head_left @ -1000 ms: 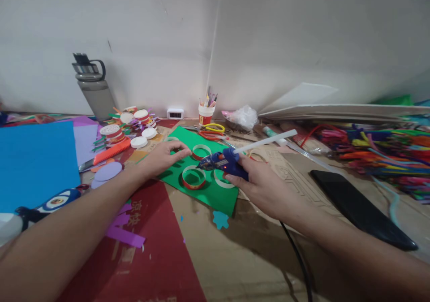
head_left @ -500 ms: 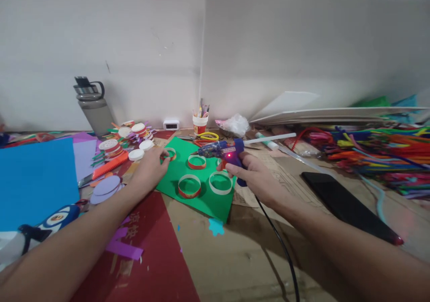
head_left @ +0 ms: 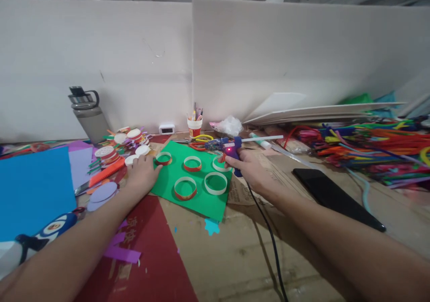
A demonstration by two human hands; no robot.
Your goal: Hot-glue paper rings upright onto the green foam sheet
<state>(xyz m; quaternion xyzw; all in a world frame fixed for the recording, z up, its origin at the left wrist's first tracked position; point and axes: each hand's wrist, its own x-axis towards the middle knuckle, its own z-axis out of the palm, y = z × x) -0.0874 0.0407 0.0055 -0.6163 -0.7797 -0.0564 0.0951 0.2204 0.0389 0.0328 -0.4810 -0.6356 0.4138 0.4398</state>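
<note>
A green sheet lies on the table with several paper rings standing on it, red outside and white inside. One ring is at its upper left corner, close to my left hand. That hand is beside the sheet near small white discs, its fingers partly spread, and nothing shows in it. My right hand is wrapped round a blue glue gun with a lit red light and a white stick out of its back. The gun's nozzle points left above the sheet's upper right edge.
At the left are a blue sheet, an orange cutter and a grey bottle. A black phone and colourful pipe cleaners lie right. A cup of pens stands behind; the gun's black cable runs forward.
My left hand has let go of the upper left ring and moved left towards the white discs. My right hand has drawn the glue gun slightly back from the rings. The view has tilted up.
</note>
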